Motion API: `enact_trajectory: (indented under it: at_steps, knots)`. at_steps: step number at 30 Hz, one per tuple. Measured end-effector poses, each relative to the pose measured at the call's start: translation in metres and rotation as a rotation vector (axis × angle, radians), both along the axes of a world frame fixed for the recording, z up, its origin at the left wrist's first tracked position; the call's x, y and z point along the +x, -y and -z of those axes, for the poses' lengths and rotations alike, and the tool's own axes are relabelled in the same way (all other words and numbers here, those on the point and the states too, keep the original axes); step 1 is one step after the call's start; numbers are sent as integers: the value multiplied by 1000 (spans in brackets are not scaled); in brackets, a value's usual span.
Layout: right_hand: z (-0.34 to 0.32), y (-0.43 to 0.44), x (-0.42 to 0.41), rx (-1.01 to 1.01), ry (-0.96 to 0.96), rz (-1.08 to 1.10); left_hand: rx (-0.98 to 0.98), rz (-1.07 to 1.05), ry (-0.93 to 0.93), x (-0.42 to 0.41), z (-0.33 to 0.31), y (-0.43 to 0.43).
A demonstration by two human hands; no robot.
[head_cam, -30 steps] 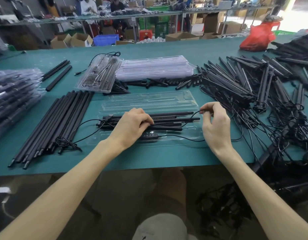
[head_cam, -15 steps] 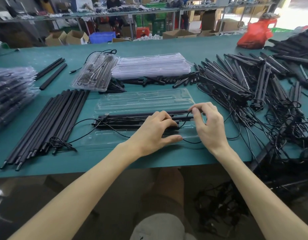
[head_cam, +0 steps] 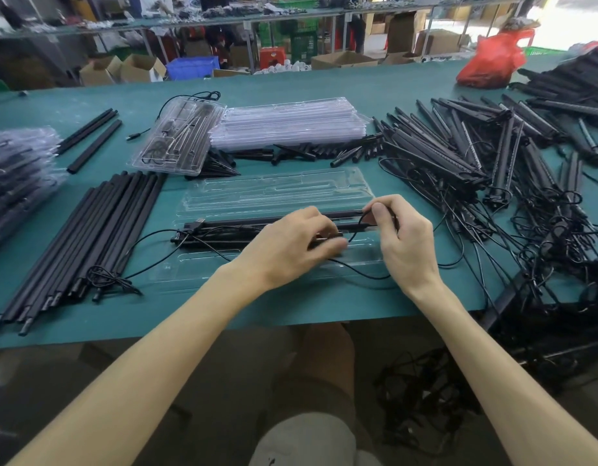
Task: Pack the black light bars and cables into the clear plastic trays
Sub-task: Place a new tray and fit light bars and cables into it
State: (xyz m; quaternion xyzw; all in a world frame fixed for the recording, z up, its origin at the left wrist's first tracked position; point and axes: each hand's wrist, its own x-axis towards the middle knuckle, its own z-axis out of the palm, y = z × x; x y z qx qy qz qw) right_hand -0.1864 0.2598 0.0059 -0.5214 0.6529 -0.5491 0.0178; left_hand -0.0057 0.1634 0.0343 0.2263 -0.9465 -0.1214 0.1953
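Now right hand [head_cam: 408, 243] fingers pinch cable [head_cam: 359, 225] — left hand [head_cam: 287, 250] fingers grip light bars [head_cam: 230, 227] in clear tray [head_cam: 277, 193].

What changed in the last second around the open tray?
The left hand slid right along the light bars until it nearly meets the right hand, which still pinches the cable at the bars' right end. The bars and the clear tray stayed put.
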Motion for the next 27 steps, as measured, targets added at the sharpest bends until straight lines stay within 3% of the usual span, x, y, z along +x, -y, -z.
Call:
enact_trajectory:
  at_steps: [3, 10, 27]
  knots:
    - [-1, 0, -2, 18, 56, 69, -17, -81, -141, 16, -4, 14]
    - [0, 2, -7, 45, 173, 178, -25, -349, -50, 72, 0, 55]
    - [0, -1, -6, 102, 179, 188, 90, -298, -52, 87, 0, 57]
